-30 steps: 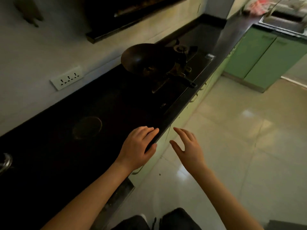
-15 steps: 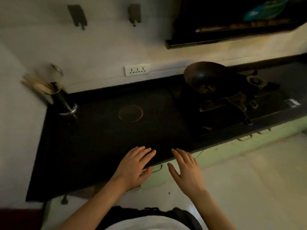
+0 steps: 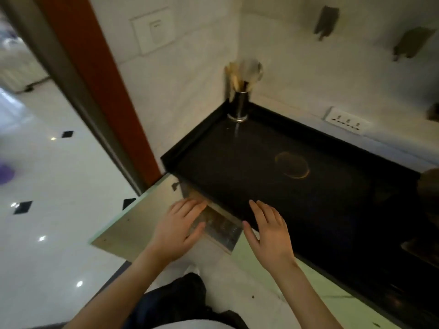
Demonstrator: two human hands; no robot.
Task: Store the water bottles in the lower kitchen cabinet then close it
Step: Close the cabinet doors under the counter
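The pale tiled floor (image 3: 47,233) filled the left of the view, and the black countertop (image 3: 249,191) ran from the wall corner off to the right. Under the countertop's left end the lower cabinet (image 3: 215,210) stood open. Its cabinet door (image 3: 142,222) was swung out over the floor with the beige inner face toward the camera, its long axis running from the hinge side below the counter corner down to the lower left. Both bare forearms reached up from the bottom of the view. The left hand (image 3: 177,231) hung palm down over the gap between door and opening, fingers straight and close together, thumb held apart; whether it touched anything could not be told. The right hand (image 3: 268,236) hung palm down over the counter's front edge, fingers straight and slightly spread, thumb pointing toward the other hand, and it held nothing. Between the two hands, inside the opening, clear glinting shapes appeared to be the water bottles (image 3: 222,227). They were too blurred and too hidden by the counter's overhang to tell which way they pointed or how their long axis lay. A dark utensil holder (image 3: 240,104) stood upright in the counter's back corner, and a white wall socket (image 3: 345,119) sat to its right.
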